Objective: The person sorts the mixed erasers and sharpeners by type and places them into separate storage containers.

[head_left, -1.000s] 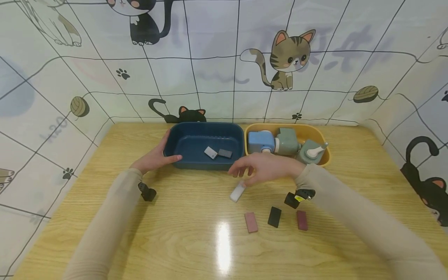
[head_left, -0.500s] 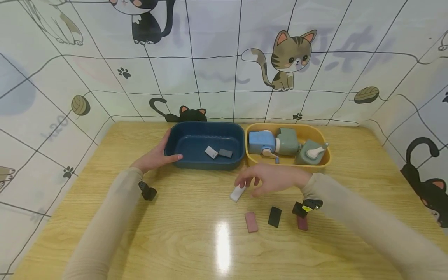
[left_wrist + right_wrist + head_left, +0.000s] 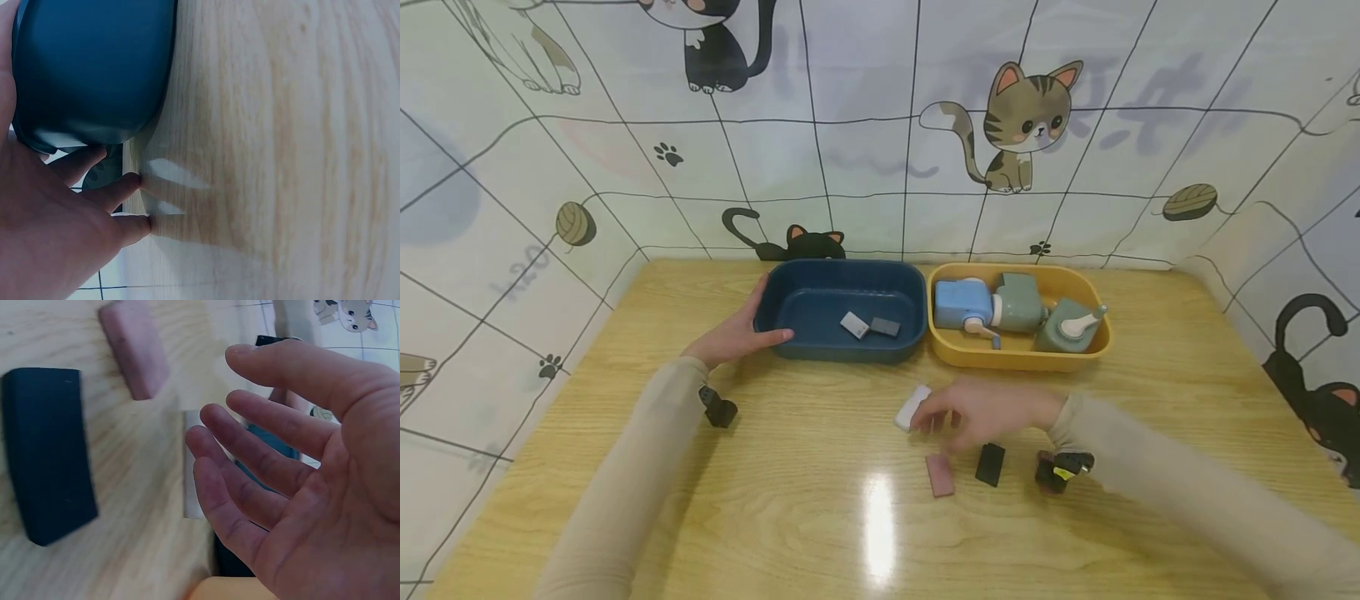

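My left hand (image 3: 735, 337) rests against the left end of a dark blue bin (image 3: 850, 353), its thumb over the rim. In the left wrist view its other fingers (image 3: 128, 231) spread straight beside the bin, tips at the tabletop. My right hand (image 3: 988, 408), blurred and holding nothing, hovers over the table with loosely bent fingers. Just left of its fingertips lies a flat white block (image 3: 912, 407), partly hidden by the fingers in the right wrist view. A pink block (image 3: 939, 475) and a black block (image 3: 990, 464) lie nearer me. A dark red block (image 3: 1043, 467) is mostly hidden below the wrist camera.
Inside the blue bin lie a small white block (image 3: 854, 325) and a grey block (image 3: 885, 327). Beside it, a yellow bin (image 3: 1000, 358) holds a blue crank-handled item (image 3: 962, 304), a green container (image 3: 1018, 302) and a green pump bottle (image 3: 1066, 327). A cat-patterned sheet stands behind.
My right hand has come down from the front of the yellow bin toward me, uncovering that bin and lowering past the white block. My left hand stays at the blue bin.
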Action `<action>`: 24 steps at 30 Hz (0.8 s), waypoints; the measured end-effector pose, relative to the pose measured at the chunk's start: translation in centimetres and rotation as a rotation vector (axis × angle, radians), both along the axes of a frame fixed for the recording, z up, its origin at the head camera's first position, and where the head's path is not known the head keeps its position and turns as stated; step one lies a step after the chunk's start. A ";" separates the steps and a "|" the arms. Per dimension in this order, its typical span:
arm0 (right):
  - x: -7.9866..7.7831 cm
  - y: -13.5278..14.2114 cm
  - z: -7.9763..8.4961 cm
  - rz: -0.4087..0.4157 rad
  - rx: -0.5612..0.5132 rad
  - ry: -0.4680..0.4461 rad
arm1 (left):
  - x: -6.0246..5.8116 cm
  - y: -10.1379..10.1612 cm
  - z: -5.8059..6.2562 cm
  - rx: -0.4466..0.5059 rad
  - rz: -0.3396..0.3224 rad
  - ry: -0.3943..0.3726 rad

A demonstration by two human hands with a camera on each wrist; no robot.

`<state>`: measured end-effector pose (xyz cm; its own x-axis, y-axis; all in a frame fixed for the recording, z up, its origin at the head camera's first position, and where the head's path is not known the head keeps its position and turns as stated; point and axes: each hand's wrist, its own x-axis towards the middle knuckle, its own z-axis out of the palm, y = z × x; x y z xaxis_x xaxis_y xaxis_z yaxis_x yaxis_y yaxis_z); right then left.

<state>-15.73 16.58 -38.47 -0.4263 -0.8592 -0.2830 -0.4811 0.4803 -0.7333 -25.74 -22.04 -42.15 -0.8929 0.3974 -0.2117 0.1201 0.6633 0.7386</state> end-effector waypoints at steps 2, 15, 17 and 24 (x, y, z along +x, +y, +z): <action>0.2 0.0 -0.4 -0.003 0.000 -0.005 | 0.0 0.0 0.0 0.003 -0.001 0.000; 1.4 0.4 -1.6 -0.006 0.004 -0.021 | 0.0 0.0 0.1 0.008 0.010 -0.010; 1.6 0.5 -1.8 0.007 0.007 0.010 | 0.0 0.0 0.1 0.014 0.010 -0.012; 2.5 0.9 -2.6 0.029 0.020 0.082 | 0.0 0.0 0.1 0.020 0.005 -0.007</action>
<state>-13.23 17.51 -41.08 -0.4235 -0.8662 -0.2653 -0.5533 0.4792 -0.6813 -25.73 -22.07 -42.06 -0.8932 0.3975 -0.2104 0.1116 0.6491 0.7525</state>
